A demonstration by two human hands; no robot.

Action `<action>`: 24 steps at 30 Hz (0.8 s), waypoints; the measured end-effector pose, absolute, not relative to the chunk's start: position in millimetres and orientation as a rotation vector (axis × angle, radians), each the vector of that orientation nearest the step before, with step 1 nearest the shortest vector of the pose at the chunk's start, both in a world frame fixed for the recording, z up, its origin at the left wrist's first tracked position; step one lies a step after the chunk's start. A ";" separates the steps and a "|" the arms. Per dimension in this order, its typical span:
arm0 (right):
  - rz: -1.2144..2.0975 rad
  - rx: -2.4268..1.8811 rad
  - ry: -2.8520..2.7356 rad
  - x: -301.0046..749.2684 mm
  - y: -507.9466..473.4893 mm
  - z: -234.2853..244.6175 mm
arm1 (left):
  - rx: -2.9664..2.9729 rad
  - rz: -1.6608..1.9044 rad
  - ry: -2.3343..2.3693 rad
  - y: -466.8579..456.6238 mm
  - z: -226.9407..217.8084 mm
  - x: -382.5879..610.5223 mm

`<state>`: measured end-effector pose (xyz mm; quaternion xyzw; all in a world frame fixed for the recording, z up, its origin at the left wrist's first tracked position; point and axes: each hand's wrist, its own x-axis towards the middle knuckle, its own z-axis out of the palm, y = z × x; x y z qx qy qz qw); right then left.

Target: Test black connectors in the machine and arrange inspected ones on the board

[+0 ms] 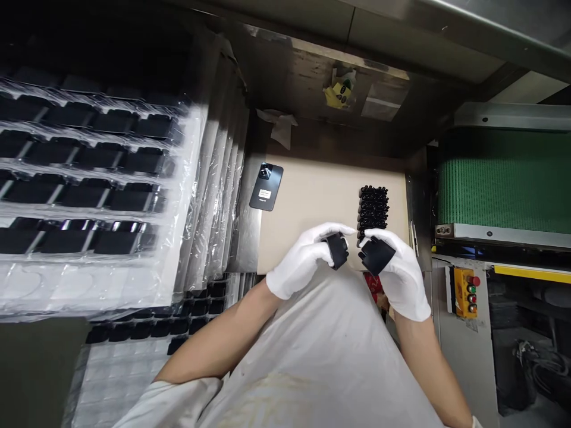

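Note:
Both my hands wear white gloves and meet over the near edge of a beige work mat (312, 202). My left hand (303, 258) is closed around a small black plastic part (338, 249). My right hand (399, 270) grips another black part (376, 254), held close beside the first. Just beyond my fingers a block of stacked small black parts (373, 208) stands on the mat. A black phone (266, 186) lies face down at the mat's far left corner.
Tall stacks of clear plastic trays (89, 178) holding black parts fill the left side. A green conveyor belt (504, 178) runs on the right, with a yellow button box (464, 291) below it. Crumpled paper (279, 125) lies behind the mat.

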<state>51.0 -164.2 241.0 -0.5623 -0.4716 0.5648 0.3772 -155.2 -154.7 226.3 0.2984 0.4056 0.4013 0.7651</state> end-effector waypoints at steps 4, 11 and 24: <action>1.808 -1.258 -0.886 56.8 -167.3 221.2 | 0.366 0.838 0.725 -160.0 213.9 -150.1; 2.050 -1.111 -0.555 53.1 -173.6 212.1 | 0.203 0.756 0.733 -178.3 207.1 -149.3; 1.164 -1.417 -1.554 46.3 -177.3 238.4 | 0.703 0.782 0.827 -182.8 232.9 -165.5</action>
